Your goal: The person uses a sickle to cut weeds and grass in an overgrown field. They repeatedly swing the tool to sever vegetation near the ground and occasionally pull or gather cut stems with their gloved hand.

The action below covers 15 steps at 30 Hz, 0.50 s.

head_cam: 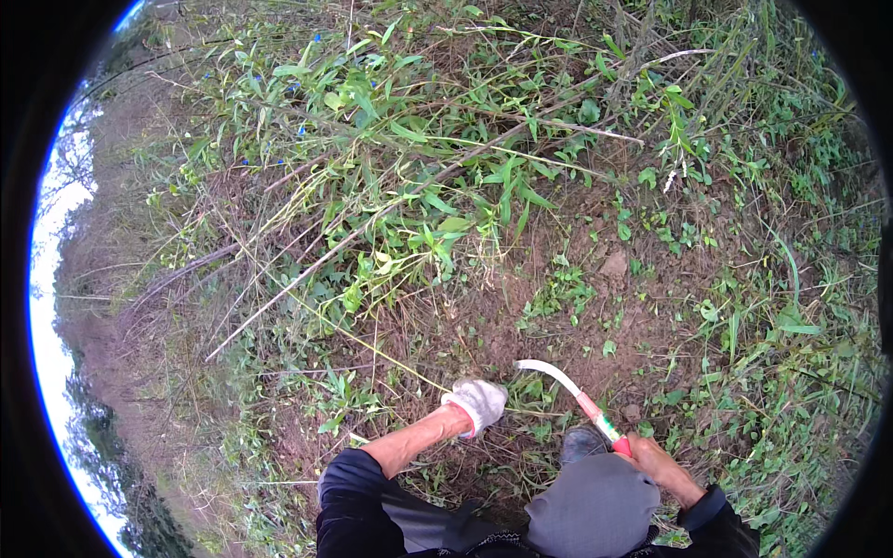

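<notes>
My right hand (649, 457), bare, grips the red handle of a sickle (558, 375) at the lower right. The sickle's pale curved blade reaches up and left over the soil, its tip close to some low leaves. To the left, my left hand (478, 404) wears a white knitted work glove with a red-edged cuff. That hand is curled low over the ground. A long yellow-green weed stem (377, 349) runs down to the glove from the upper left; whether the curled fingers hold it is hidden.
Leafy weeds (432, 202) with a few small blue flowers cover the slope ahead. A long dry stalk (335, 247) lies slanting across them. Reddish bare soil (614, 335) shows before me. My shoe (582, 443) and grey-clad knee (593, 506) are just below the sickle.
</notes>
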Each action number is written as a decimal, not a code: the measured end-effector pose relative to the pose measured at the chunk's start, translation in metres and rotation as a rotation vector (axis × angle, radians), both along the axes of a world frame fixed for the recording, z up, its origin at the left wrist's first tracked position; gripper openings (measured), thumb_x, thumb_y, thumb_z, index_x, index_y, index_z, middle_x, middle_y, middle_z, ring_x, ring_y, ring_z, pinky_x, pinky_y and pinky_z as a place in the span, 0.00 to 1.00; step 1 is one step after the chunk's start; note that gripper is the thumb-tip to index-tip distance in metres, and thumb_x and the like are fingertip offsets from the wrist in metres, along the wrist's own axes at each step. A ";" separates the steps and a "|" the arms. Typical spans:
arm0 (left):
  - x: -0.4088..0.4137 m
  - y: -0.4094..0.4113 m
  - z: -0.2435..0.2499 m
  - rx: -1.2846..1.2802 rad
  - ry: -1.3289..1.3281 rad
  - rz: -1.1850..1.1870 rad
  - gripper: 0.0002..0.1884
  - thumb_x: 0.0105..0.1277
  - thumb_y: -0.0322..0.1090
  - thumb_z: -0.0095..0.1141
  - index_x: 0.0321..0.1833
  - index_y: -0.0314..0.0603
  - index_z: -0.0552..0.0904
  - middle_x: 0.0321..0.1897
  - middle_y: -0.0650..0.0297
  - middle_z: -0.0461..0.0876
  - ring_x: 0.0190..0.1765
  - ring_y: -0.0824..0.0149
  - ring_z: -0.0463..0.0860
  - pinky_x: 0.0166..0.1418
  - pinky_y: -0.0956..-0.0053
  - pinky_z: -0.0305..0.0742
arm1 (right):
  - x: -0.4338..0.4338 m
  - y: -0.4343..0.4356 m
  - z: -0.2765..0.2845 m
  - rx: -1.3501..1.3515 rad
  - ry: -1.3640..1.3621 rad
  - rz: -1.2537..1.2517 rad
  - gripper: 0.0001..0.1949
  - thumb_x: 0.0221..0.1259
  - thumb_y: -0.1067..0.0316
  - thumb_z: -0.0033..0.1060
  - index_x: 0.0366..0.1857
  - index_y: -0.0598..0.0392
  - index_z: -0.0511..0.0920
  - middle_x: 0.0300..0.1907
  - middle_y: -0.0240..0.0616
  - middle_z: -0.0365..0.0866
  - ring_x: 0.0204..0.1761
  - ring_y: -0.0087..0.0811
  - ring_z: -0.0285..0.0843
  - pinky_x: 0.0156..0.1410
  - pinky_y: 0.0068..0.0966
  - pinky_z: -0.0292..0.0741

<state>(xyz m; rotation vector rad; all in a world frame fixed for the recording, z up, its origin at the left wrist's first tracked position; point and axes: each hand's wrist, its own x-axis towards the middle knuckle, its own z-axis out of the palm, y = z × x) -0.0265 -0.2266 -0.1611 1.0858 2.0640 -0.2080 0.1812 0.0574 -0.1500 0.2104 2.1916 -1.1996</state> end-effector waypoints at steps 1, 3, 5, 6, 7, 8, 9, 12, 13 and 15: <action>0.012 0.002 0.011 0.016 -0.036 -0.074 0.09 0.57 0.31 0.47 0.32 0.36 0.80 0.26 0.48 0.83 0.31 0.49 0.85 0.31 0.54 0.78 | -0.001 0.009 0.003 -0.021 -0.001 0.007 0.16 0.59 0.62 0.56 0.36 0.67 0.69 0.19 0.53 0.77 0.22 0.48 0.80 0.30 0.40 0.76; 0.026 0.006 0.024 0.019 -0.009 -0.105 0.08 0.57 0.31 0.47 0.30 0.37 0.79 0.24 0.50 0.82 0.30 0.50 0.85 0.29 0.55 0.78 | -0.011 0.014 -0.006 -0.145 -0.089 -0.399 0.14 0.60 0.62 0.57 0.35 0.64 0.68 0.16 0.42 0.74 0.16 0.34 0.76 0.22 0.33 0.73; 0.021 0.000 0.017 0.176 0.267 -0.224 0.06 0.54 0.31 0.49 0.29 0.38 0.78 0.20 0.55 0.80 0.23 0.55 0.82 0.25 0.59 0.76 | -0.055 0.014 0.009 -0.100 0.095 -0.621 0.14 0.61 0.63 0.56 0.33 0.62 0.65 0.14 0.36 0.72 0.12 0.27 0.71 0.17 0.30 0.69; 0.011 0.011 0.026 0.139 0.429 -0.317 0.06 0.53 0.32 0.50 0.28 0.38 0.77 0.20 0.57 0.79 0.24 0.56 0.81 0.26 0.59 0.76 | -0.076 0.016 0.017 -0.091 0.201 -0.646 0.13 0.62 0.65 0.56 0.34 0.62 0.65 0.15 0.39 0.73 0.14 0.31 0.74 0.19 0.31 0.69; -0.006 0.035 0.039 0.132 0.596 -0.422 0.06 0.51 0.33 0.50 0.27 0.38 0.76 0.20 0.58 0.78 0.25 0.57 0.81 0.27 0.59 0.76 | -0.089 0.026 -0.005 0.088 0.541 -0.625 0.12 0.62 0.66 0.56 0.34 0.62 0.65 0.16 0.42 0.73 0.16 0.38 0.76 0.21 0.34 0.70; -0.016 0.046 0.056 0.085 0.637 -0.436 0.07 0.52 0.32 0.50 0.29 0.36 0.76 0.26 0.55 0.79 0.31 0.55 0.81 0.35 0.59 0.77 | -0.119 0.020 0.019 0.071 0.608 -0.625 0.11 0.62 0.67 0.56 0.34 0.62 0.65 0.16 0.46 0.73 0.19 0.44 0.78 0.23 0.35 0.71; -0.029 0.058 0.069 0.048 0.682 -0.456 0.08 0.53 0.32 0.49 0.31 0.34 0.76 0.31 0.53 0.80 0.38 0.53 0.81 0.42 0.58 0.78 | -0.146 0.020 0.028 0.115 0.718 -0.595 0.11 0.62 0.67 0.56 0.36 0.62 0.65 0.17 0.47 0.74 0.20 0.46 0.79 0.24 0.36 0.72; -0.078 0.087 0.084 0.120 0.968 -0.613 0.22 0.59 0.31 0.43 0.56 0.28 0.70 0.60 0.44 0.67 0.64 0.47 0.66 0.67 0.51 0.62 | -0.235 0.022 0.031 0.147 0.913 -0.528 0.13 0.62 0.66 0.55 0.39 0.64 0.65 0.20 0.55 0.76 0.23 0.53 0.79 0.26 0.43 0.72; -0.091 0.093 0.096 0.123 0.947 -0.586 0.27 0.61 0.31 0.41 0.65 0.29 0.65 0.68 0.45 0.60 0.70 0.47 0.59 0.72 0.49 0.54 | -0.268 0.018 0.036 0.161 0.885 -0.463 0.14 0.63 0.65 0.54 0.39 0.66 0.65 0.21 0.55 0.76 0.23 0.53 0.78 0.25 0.43 0.72; -0.123 0.097 0.118 -0.076 1.156 -0.694 0.30 0.63 0.32 0.40 0.71 0.38 0.57 0.72 0.53 0.54 0.74 0.51 0.51 0.76 0.50 0.45 | -0.333 0.004 0.042 0.156 0.898 -0.315 0.13 0.64 0.64 0.47 0.38 0.67 0.66 0.22 0.56 0.77 0.26 0.53 0.79 0.31 0.45 0.74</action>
